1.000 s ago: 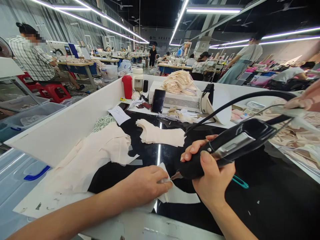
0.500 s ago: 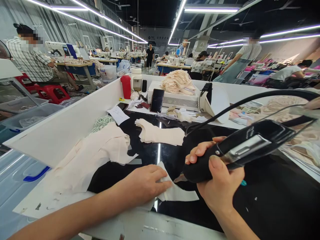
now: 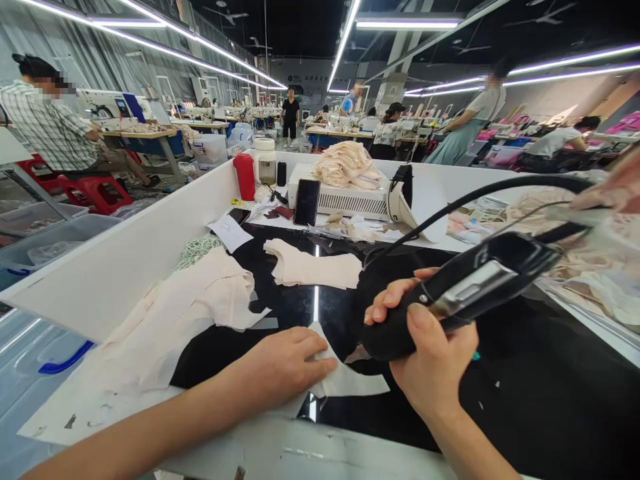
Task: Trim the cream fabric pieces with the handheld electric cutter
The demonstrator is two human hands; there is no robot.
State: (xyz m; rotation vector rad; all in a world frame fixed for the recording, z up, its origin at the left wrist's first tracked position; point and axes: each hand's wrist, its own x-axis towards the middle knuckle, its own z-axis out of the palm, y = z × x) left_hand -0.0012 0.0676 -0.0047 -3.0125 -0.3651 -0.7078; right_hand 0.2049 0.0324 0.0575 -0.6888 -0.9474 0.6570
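Note:
My left hand [image 3: 287, 363] lies palm down with fingers stretched out, pressing a small cream fabric piece [image 3: 350, 380] onto the glossy black work surface [image 3: 525, 400]. In my right hand [image 3: 433, 353] is a black corded handheld tool [image 3: 460, 293] with a silver panel on its body. Its flat metal tip [image 3: 357, 355] points left, close to the fabric piece; whether it touches the fabric or the surface I cannot tell. Beyond my hands lies a small stack of cream fabric pieces [image 3: 315, 265]. To the left is a larger spread of cream fabric [image 3: 195, 300].
A black cable [image 3: 480, 193] arcs toward the right edge, near a blurred, hand-like shape [image 3: 617, 183]. Behind stand a phone [image 3: 307, 202], a white box [image 3: 350, 200] bearing fabric, and a red cup [image 3: 244, 177]. White side panels [image 3: 125, 267] border the table.
The whole view has shifted slightly left. The tool stays in my right hand and my left hand stays on the fabric piece. The blurred shape at the right edge shows more.

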